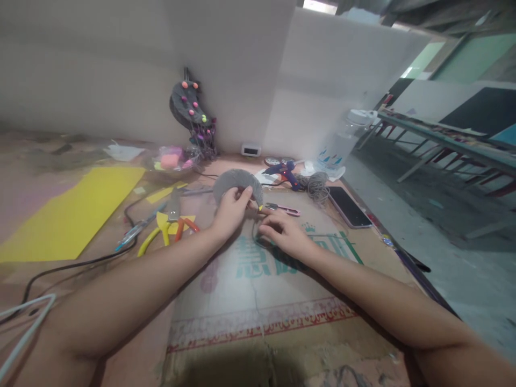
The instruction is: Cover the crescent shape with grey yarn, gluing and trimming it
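A crescent shape wound in grey yarn (236, 180) is pinched in my left hand (234, 208), the thumb lying on its inner curve. At its right-hand tip a small yellow bit (260, 208) shows. My right hand (284, 230) is curled right beside that tip, its index finger touching it. From under the right fingers a thin strand of grey yarn (255, 236) loops down over the cardboard (234, 301); the exact grip on it is partly hidden. Pink thread snips (288, 210) lie just beyond the right hand.
Scissors with yellow and orange handles (165, 231) and a yellow sheet (80, 209) lie left. A glue gun (284, 171), yarn bundle (316, 187), phone (350, 207) and clear bottle (342, 142) stand right. A decorated crescent (187, 107) leans on the wall behind. Cables cross the left.
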Tool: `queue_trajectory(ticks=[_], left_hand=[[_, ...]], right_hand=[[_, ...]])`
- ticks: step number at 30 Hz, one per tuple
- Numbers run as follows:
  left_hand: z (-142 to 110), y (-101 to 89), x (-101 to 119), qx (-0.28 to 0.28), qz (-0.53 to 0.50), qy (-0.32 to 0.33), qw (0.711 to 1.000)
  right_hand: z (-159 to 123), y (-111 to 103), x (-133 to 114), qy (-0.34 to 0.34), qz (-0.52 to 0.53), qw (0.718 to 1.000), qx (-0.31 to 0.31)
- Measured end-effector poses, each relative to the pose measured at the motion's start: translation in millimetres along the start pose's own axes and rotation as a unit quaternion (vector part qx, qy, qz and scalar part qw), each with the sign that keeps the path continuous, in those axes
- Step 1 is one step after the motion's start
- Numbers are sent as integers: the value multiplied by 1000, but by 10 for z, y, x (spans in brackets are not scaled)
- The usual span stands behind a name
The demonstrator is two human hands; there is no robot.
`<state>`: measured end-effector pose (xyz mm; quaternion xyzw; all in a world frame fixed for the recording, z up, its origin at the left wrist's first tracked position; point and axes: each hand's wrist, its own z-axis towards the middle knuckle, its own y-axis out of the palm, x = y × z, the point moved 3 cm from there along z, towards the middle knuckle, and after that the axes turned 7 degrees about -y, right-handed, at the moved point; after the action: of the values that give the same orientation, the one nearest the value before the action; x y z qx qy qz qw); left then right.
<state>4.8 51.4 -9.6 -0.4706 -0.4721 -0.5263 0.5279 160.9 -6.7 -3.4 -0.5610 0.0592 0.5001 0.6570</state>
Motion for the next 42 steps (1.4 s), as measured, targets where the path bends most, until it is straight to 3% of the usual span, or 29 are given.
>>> queue_trajectory(ticks=[5, 8, 14, 22, 25, 30, 33, 36, 42], left_hand=[[-36, 28, 27, -14, 21, 0, 1000], [-29, 26, 19, -13, 59, 20, 998], [-75, 31, 29, -33, 115, 29, 992], [-93, 90, -10, -52, 153, 23, 987], [-34, 83, -38, -42, 139, 17, 989], [3, 75, -43, -27, 115, 10, 993], [-10, 78, -34, -23, 112, 11, 993], [-25, 78, -23, -25, 108, 14, 994], [-33, 46, -10, -24, 99, 21, 995]], right_hand=[[-2, 49, -91, -25, 89, 995, -43], [-43, 42, -150, -41, 80, 995, -39], [-69, -53, -158, -70, 21, 994, 87], [-93, -253, 72, 6, -43, 988, 151], [-56, -309, 192, 7, -97, 983, 154], [13, -316, 281, 62, -101, 985, 127], [11, -327, 237, 99, -30, 982, 159], [-8, -292, 171, 102, 136, 968, 183], [-40, -88, 121, 148, 294, 939, 100]])
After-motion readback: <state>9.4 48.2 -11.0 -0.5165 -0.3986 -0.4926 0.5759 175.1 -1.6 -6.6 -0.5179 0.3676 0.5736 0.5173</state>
